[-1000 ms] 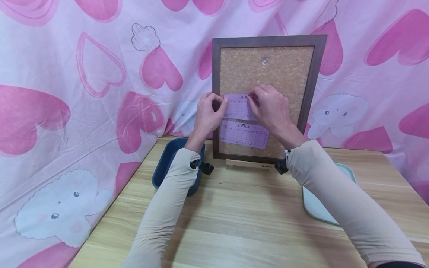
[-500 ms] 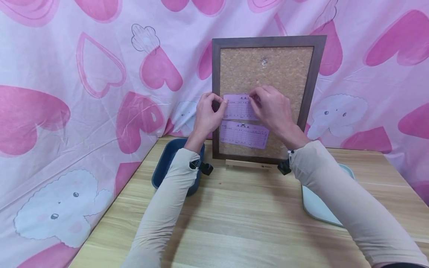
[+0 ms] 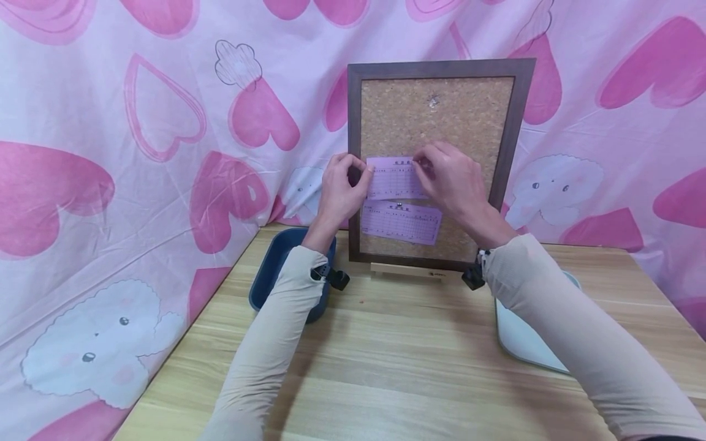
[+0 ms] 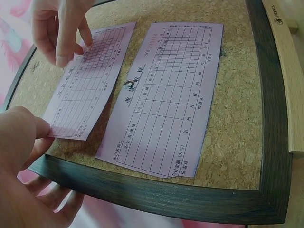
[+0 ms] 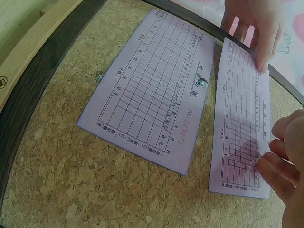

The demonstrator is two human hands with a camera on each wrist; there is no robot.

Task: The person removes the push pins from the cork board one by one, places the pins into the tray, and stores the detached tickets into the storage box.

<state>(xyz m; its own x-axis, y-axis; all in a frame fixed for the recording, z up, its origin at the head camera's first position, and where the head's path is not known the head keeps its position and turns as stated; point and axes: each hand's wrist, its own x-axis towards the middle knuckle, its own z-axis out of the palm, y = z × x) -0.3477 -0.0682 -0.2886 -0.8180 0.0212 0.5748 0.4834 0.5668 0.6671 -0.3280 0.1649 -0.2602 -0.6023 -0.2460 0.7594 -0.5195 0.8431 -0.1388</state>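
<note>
A purple receipt slip (image 3: 388, 180) lies slightly off the cork board (image 3: 441, 116), above a second purple receipt slip (image 3: 399, 223). My left hand (image 3: 342, 187) pinches the upper slip's left end between thumb and index finger; its other fingers reach behind the frame in the left wrist view. With thumb and fingertips at the upper slip's right part, my right hand (image 3: 452, 177) pinches a small clear pin (image 5: 261, 154), mostly hidden by the fingers. The lower slip is fastened at its top middle by a shiny pin (image 5: 203, 83).
The board's dark wooden frame (image 3: 355, 122) stands upright on a light wooden stand (image 3: 408, 269). A blue bin (image 3: 270, 269) is at the left and a pale tray (image 3: 524, 337) at the right, partly behind the sleeve. A heart-patterned curtain (image 3: 165, 202) hangs behind.
My right hand has shifted slightly right and down, and the upper slip has come down a little, closer to the lower one. The left hand keeps its pinch almost in place.
</note>
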